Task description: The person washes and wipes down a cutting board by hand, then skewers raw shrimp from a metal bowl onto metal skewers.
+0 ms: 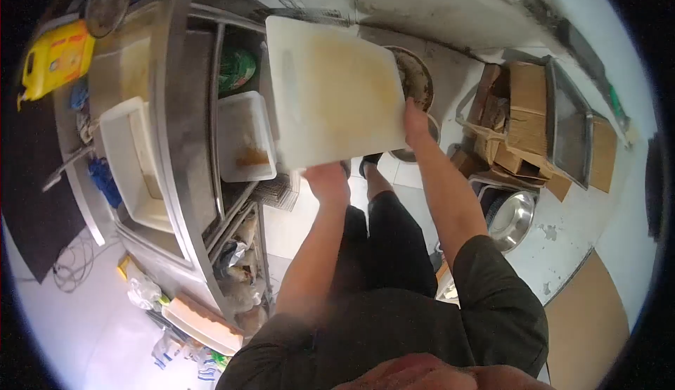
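Note:
Both my hands hold a large white rectangular plastic board (pixel 337 91), tilted up in front of me, with a yellowish stain over its middle. My left hand (pixel 328 182) is closed on its near edge, the fingers partly hidden beneath. On the right edge my right hand (pixel 417 123) grips near the corner. Left of the board, a white plastic tub (pixel 228 137) with brown residue inside stands on the lower level of the steel unit. Behind the board's right edge is a round, dirty-looking vessel (pixel 420 73), partly covered.
A steel sink counter (pixel 172 109) runs along the left, carrying another white tub (pixel 116 137) and a yellow jug (pixel 56 59). Cardboard boxes (pixel 527 101) and a steel bowl (pixel 517 214) are at the right. A wire rack (pixel 275 193) stands low near the counter.

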